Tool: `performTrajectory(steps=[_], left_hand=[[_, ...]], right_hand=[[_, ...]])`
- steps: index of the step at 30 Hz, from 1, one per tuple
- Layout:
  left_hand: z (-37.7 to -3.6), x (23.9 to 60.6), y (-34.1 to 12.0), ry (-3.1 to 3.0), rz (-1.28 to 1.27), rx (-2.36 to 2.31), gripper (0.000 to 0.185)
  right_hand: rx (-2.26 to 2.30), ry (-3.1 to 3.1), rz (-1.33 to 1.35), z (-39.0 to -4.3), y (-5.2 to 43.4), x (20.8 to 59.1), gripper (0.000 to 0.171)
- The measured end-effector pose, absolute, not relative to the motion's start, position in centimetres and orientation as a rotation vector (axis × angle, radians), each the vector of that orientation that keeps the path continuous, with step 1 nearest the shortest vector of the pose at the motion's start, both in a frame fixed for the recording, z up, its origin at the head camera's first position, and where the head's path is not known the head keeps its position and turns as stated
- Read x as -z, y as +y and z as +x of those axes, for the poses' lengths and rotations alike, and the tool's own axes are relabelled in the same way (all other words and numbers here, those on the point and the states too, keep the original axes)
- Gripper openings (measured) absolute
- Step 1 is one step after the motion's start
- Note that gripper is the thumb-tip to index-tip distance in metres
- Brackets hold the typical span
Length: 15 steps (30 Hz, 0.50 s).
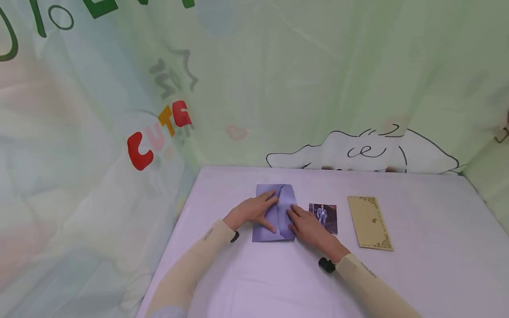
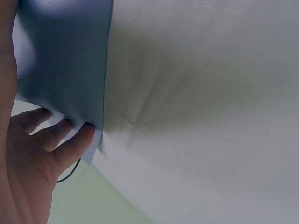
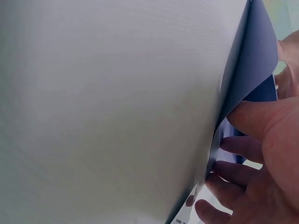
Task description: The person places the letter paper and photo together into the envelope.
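A sheet of purple paper [image 1: 287, 194] with folded-in flaps lies on the table in the head view. My left hand [image 1: 251, 211] rests on its left part, fingers spread and thumb stretched toward the near side. On the right flap, the fingertips of my right hand [image 1: 312, 227] press near the outer edge. From the left wrist, the paper [image 2: 70, 60] shows dark blue, with the fingers of the left hand [image 2: 42, 154] over its far end. In the right wrist view, a flap of the paper [image 3: 257, 51] stands slightly raised beside the right thumb.
Just right of the paper lies a small photo [image 1: 332, 216] of a person in blue, partly behind my right hand. Farther right is a tan rectangular card [image 1: 367, 225] with an ornate border. A printed curtain [image 1: 246, 88] hangs behind and left of the white table [image 1: 254, 282].
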<state>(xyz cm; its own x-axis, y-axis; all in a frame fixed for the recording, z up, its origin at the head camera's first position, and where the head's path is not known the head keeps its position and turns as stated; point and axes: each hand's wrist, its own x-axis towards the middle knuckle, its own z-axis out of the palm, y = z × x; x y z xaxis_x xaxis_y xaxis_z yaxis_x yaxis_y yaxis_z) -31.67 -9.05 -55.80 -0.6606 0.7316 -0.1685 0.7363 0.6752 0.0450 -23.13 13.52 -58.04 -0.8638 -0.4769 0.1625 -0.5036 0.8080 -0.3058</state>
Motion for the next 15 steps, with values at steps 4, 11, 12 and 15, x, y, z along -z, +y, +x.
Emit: performTrajectory(steps=[4,11,12,15], left_hand=[[-31.75,55.77,-8.87,2.707,1.215,0.029,0.100],[-31.90,56.01,-8.77,2.696,1.183,0.050,0.102],[-31.91,55.99,-8.78,2.692,1.176,0.056,0.102],[-31.91,55.88,-8.78,2.685,1.156,0.061,0.103]], right_hand=[[-0.518,-2.905,0.795,-23.26,13.66,58.03,0.049],[-0.563,-2.920,0.787,-23.49,13.51,57.91,0.050],[-0.570,-2.927,0.780,-23.52,13.47,57.89,0.051],[-0.596,-2.949,0.763,-23.57,13.40,57.83,0.053]])
